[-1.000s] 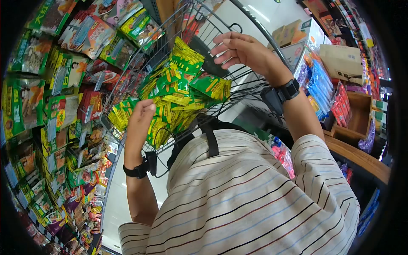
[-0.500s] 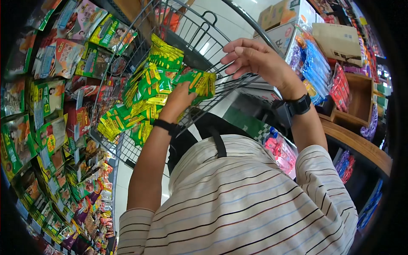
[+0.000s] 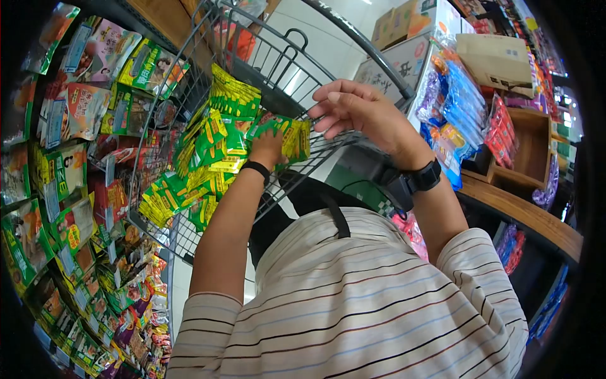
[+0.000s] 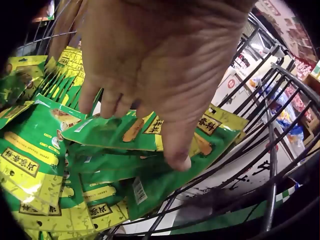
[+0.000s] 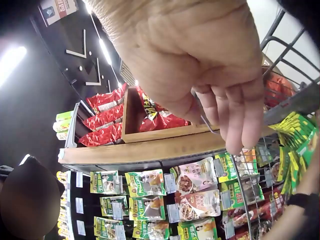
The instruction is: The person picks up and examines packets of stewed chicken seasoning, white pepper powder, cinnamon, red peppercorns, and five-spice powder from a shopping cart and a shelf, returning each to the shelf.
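Pinching a flat green-and-yellow foil snack packet (image 4: 112,132) between thumb and curled fingers, the left hand (image 3: 268,150) sits inside the grey wire basket (image 4: 270,160), on a heap of matching green packets (image 3: 189,170). Just beyond it the right hand (image 3: 353,110) hovers at the basket's rim, fingers loosely spread and holding nothing. Farther off, shelves of hanging snack bags (image 3: 76,126) line the aisle.
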Demonstrator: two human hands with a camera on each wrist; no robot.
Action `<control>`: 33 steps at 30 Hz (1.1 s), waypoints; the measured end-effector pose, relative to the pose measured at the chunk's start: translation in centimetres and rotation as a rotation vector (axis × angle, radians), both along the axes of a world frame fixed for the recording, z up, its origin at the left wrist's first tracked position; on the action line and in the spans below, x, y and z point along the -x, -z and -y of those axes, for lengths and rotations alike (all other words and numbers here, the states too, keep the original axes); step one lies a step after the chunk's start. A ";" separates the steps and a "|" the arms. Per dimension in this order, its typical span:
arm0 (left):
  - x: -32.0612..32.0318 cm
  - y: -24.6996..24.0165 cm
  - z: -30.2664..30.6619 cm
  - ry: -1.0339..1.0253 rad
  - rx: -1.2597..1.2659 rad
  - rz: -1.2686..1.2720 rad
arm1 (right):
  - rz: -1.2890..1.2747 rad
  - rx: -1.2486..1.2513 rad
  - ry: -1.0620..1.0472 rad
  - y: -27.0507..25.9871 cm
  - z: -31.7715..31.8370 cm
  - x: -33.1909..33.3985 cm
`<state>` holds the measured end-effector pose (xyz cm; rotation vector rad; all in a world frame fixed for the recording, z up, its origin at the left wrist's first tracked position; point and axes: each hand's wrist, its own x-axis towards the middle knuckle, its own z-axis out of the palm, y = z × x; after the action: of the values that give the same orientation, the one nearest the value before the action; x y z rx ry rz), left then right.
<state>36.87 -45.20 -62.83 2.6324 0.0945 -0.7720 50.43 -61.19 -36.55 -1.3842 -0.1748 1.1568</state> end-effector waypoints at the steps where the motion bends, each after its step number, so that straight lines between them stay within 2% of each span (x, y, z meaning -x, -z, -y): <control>1: 0.0 0.0 0.3 -0.001 -0.006 -0.014 | -0.003 -0.004 -0.002 0.2 -0.2 0.0; 5: 0.1 1.2 0.1 0.004 0.010 -0.010 | -0.030 -0.004 -0.032 1.0 -1.0 -0.1; 10: 0.9 2.0 -1.5 -0.001 0.191 0.050 | -0.037 0.008 -0.053 0.8 -1.9 0.2; 11: 1.2 2.2 -1.8 -0.008 0.227 0.071 | -0.043 0.006 -0.056 0.8 -2.1 0.3; 12: 1.8 2.1 -1.8 -0.037 0.219 0.201 | -0.043 0.004 -0.064 0.9 -2.3 0.3; 14: 2.5 2.1 -2.0 -0.116 0.195 0.249 | -0.042 -0.002 -0.081 0.9 -2.6 0.3; 18: 2.9 -0.4 -2.9 -0.236 0.143 0.308 | 0.003 -0.034 -0.125 0.6 -3.3 0.4; 26: 6.1 -12.3 -5.8 -0.366 0.179 0.522 | 0.159 -0.066 -0.202 -0.3 -5.6 1.7; 30: 6.0 -14.2 -5.7 -0.440 0.077 0.506 | 0.157 -0.121 -0.251 -0.9 -6.2 2.2; 33: 5.6 -13.9 -4.6 -0.445 0.061 0.530 | 0.149 -0.126 -0.246 -0.3 -5.8 2.4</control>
<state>31.24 -40.63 -48.90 2.5243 0.4754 0.0721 48.07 -55.35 -36.27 -1.3632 -0.5279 1.2221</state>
